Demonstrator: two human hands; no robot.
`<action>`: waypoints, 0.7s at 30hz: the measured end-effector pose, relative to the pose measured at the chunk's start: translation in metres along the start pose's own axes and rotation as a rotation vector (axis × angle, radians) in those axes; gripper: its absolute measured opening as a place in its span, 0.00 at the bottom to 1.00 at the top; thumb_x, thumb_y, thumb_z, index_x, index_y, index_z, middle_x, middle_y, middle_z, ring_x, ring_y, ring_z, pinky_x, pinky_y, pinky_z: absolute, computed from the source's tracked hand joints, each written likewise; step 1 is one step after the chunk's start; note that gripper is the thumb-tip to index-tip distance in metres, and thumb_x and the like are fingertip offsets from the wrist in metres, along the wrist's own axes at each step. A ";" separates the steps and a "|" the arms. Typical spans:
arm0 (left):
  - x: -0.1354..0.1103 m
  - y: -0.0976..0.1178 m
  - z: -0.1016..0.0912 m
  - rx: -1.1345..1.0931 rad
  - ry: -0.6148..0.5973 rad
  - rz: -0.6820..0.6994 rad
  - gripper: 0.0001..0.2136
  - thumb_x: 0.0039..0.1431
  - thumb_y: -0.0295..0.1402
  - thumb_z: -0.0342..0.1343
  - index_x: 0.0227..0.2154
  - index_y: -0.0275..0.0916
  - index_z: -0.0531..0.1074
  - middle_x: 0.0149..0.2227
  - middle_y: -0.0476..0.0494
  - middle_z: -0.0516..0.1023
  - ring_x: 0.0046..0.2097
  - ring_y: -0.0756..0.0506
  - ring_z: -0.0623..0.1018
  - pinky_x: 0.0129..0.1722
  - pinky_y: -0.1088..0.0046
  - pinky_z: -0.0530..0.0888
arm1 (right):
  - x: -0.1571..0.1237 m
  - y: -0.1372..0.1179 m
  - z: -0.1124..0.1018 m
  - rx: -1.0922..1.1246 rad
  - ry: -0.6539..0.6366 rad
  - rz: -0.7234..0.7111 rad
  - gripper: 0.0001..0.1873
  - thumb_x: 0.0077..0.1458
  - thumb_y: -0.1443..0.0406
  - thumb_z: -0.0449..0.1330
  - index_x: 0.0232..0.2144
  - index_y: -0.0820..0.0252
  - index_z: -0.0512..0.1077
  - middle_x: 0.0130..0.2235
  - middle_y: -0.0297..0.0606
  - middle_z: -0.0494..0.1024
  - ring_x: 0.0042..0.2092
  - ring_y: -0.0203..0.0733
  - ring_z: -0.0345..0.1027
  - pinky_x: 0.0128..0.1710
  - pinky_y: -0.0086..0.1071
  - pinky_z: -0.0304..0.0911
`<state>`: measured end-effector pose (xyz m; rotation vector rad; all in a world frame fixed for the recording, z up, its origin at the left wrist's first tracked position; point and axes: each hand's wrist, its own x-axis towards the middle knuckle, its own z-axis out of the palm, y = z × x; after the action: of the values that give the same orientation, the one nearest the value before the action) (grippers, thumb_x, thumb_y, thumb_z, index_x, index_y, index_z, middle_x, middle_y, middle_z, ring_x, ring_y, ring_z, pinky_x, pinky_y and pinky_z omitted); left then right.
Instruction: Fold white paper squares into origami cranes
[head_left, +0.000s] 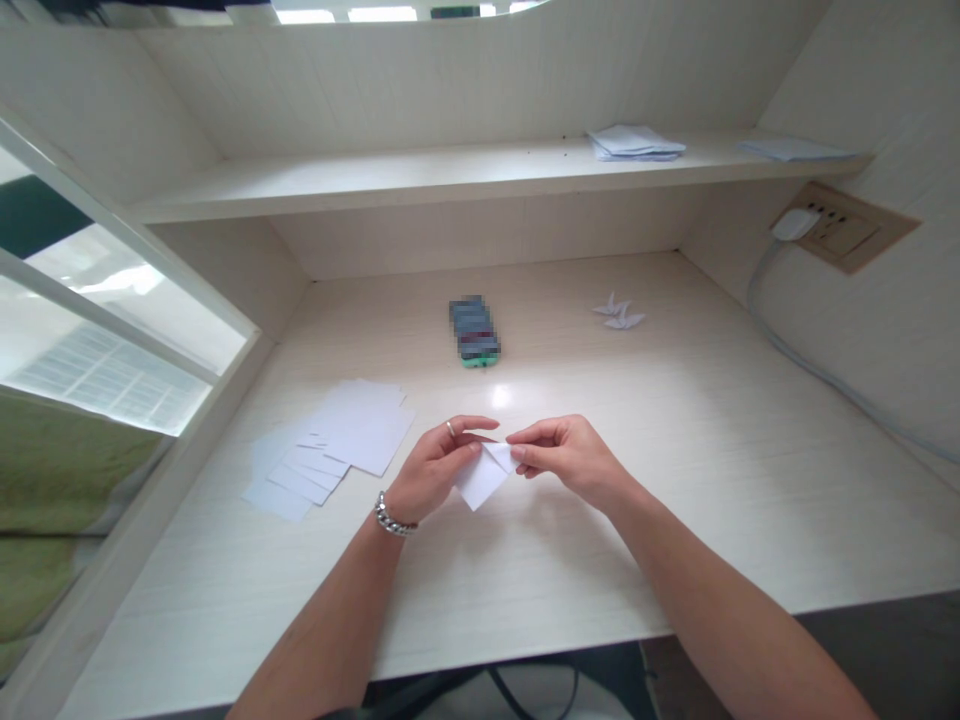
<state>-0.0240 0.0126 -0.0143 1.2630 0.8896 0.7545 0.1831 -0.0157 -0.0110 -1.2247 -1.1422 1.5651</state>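
Observation:
A small piece of white folded paper (480,482) is held between my two hands above the desk, one corner pointing down toward me. My left hand (439,460) pinches its left side, thumb in front, with the index finger reaching along the top edge. At its upper right corner, my right hand (566,455) grips the paper between thumb and fingers. A crease and a small flap show near the top. To the left lie loose sheets of white paper (367,425), fanned out and overlapping.
A phone (475,335) lies behind my hands. Small folded paper cranes (621,315) sit at the back right. Stacked paper (636,143) rests on the shelf (420,180). A cable (825,375) runs from a wall socket (847,230) down the right side. A window frame (135,250) borders the left.

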 end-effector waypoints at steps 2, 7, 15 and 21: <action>0.001 -0.001 0.001 -0.031 0.026 -0.016 0.16 0.55 0.34 0.58 0.47 0.36 0.74 0.33 0.42 0.81 0.28 0.50 0.75 0.25 0.77 0.67 | 0.000 0.000 0.001 -0.009 0.003 -0.003 0.15 0.42 0.60 0.71 0.33 0.65 0.81 0.27 0.40 0.80 0.29 0.39 0.73 0.33 0.35 0.71; 0.003 -0.001 0.006 0.067 0.053 -0.011 0.15 0.52 0.36 0.63 0.41 0.35 0.75 0.28 0.45 0.80 0.28 0.50 0.76 0.25 0.77 0.69 | -0.001 0.000 0.006 -0.075 0.013 -0.025 0.14 0.45 0.60 0.69 0.33 0.65 0.81 0.28 0.40 0.80 0.29 0.38 0.73 0.32 0.34 0.71; 0.004 -0.002 0.007 0.117 0.128 -0.012 0.15 0.48 0.35 0.66 0.38 0.33 0.77 0.30 0.41 0.81 0.30 0.47 0.79 0.26 0.76 0.72 | 0.001 0.003 0.008 -0.057 0.020 -0.008 0.17 0.44 0.59 0.70 0.34 0.65 0.80 0.28 0.40 0.80 0.29 0.39 0.74 0.33 0.35 0.72; 0.003 0.001 0.007 0.214 0.146 0.019 0.11 0.49 0.35 0.65 0.35 0.35 0.79 0.31 0.41 0.82 0.31 0.47 0.79 0.27 0.76 0.73 | 0.000 0.001 0.008 -0.091 0.057 -0.041 0.16 0.43 0.59 0.70 0.33 0.65 0.80 0.28 0.40 0.80 0.29 0.39 0.73 0.32 0.35 0.71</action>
<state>-0.0163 0.0123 -0.0136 1.4186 1.1018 0.7898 0.1754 -0.0168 -0.0117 -1.2895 -1.2057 1.4522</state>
